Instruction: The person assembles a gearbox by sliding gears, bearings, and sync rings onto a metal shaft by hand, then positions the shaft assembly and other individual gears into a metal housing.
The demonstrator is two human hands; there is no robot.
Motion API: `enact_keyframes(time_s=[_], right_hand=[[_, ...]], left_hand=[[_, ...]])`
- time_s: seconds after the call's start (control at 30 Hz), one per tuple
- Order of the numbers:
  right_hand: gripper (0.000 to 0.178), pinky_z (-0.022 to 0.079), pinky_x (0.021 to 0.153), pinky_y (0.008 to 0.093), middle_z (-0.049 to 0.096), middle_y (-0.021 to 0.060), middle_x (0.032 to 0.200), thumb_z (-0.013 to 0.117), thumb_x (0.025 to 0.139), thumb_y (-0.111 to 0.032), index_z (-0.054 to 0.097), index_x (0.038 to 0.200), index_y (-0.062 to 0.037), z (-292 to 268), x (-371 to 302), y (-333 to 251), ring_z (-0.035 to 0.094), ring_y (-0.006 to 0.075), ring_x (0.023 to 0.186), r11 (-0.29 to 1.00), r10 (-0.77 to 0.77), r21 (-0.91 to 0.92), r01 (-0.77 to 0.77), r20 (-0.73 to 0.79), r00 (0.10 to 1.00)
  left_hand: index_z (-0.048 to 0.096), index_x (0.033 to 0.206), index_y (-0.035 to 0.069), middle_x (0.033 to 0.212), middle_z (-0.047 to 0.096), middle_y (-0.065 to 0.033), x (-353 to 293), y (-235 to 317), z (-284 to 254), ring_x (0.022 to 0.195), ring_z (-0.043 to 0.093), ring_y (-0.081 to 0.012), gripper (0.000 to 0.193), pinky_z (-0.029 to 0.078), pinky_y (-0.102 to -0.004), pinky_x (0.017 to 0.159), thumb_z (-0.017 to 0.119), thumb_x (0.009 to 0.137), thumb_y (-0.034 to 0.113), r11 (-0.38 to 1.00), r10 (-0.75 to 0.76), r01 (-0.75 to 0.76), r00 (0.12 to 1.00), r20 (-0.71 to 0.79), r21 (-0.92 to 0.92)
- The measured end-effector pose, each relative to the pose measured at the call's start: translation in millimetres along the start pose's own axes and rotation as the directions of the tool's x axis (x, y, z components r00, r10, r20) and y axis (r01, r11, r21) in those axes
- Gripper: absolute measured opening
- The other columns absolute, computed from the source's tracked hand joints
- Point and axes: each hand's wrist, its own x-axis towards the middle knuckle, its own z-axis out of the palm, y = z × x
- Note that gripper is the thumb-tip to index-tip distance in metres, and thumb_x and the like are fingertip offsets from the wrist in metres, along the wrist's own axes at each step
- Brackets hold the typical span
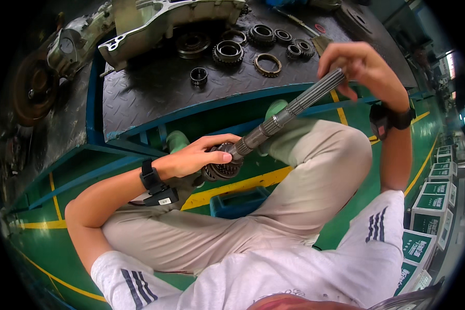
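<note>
A long splined metal gear shaft [267,126] slants across my lap, its lower end near my left knee and its upper end toward the right. My left hand [204,154] is closed round the lower end, thumb laid over a gear cluster [222,168]; its other fingers are partly hidden behind the shaft. At the upper tip is my right hand [360,66], fingers bent and spread apart, thumb hanging below. It is slightly blurred, and whether it touches the tip cannot be told.
Ahead stands a steel workbench [139,106] with a blue frame. On it lie several gears [228,52], a brass-coloured ring [267,65], a small black ring [198,76] and a large metal housing [170,18]. A blue case [237,202] sits below my lap; stacked boxes [431,196] line the right.
</note>
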Motion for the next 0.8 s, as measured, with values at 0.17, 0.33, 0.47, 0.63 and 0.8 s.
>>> enact_keyframes(time_s=[0.17,0.33,0.47,0.63,0.8], right_hand=[[0.04,0.047,0.06,0.0213,0.065,-0.0006,0.077,0.059,0.116,-0.037,0.077,0.112,-0.0013,-30,66,33,0.059,0.0044,0.066,0.99,-0.013,-0.135,-0.035,-0.334,0.943],[0.024,0.054,0.075,0.0323,0.071,0.0088,0.083,0.079,0.103,-0.02,0.074,0.108,0.0027,-22,117,52,0.067,0.0143,0.078,0.883,-0.129,-0.47,0.006,-0.229,0.965],[0.018,0.057,0.084,0.0368,0.076,0.0142,0.098,0.077,0.101,-0.013,0.074,0.113,0.0011,-21,107,75,0.073,0.0242,0.09,0.792,-0.241,-0.607,0.066,-0.212,0.947],[0.02,0.055,0.084,0.0369,0.074,0.0126,0.101,0.076,0.099,-0.011,0.076,0.117,-0.0006,-46,84,100,0.07,0.0246,0.092,0.79,-0.248,-0.605,-0.103,-0.468,0.848],[0.02,0.053,0.084,0.0304,0.074,0.007,0.095,0.073,0.102,-0.015,0.075,0.115,0.0007,-60,67,122,0.067,0.0156,0.088,0.797,-0.171,-0.581,-0.166,-0.481,0.86]], left_hand=[[0.063,0.146,0.0,0.131,0.072,-0.0114,13,8,-2,0.123,0.067,-0.02,0.064,0.051,-0.0362,0.112,0.075,0.102,0.046,0.968,0.038,0.012,0.98,0.197,-0.249],[0.065,0.143,0.001,0.133,0.071,-0.0121,17,-8,-17,0.124,0.067,-0.0217,0.06,0.05,-0.0375,0.112,0.073,0.101,0.043,0.957,0.019,0.052,0.97,0.241,-0.285],[0.066,0.139,0.001,0.133,0.072,-0.0126,29,-21,-28,0.125,0.066,-0.0214,0.055,0.049,-0.0376,0.113,0.073,0.1,0.04,0.982,-0.037,0.07,0.981,0.189,-0.173],[0.064,0.14,-0.002,0.131,0.072,-0.0132,38,-42,-33,0.123,0.066,-0.0211,0.058,0.047,-0.0366,0.114,0.072,0.1,0.039,0.98,-0.114,0.135,0.983,0.143,-0.146],[0.062,0.145,-0.003,0.135,0.072,-0.0125,53,-61,-33,0.125,0.067,-0.0225,0.059,0.047,-0.0362,0.116,0.067,0.102,0.037,0.988,-0.13,0.143,0.976,0.175,-0.064]])
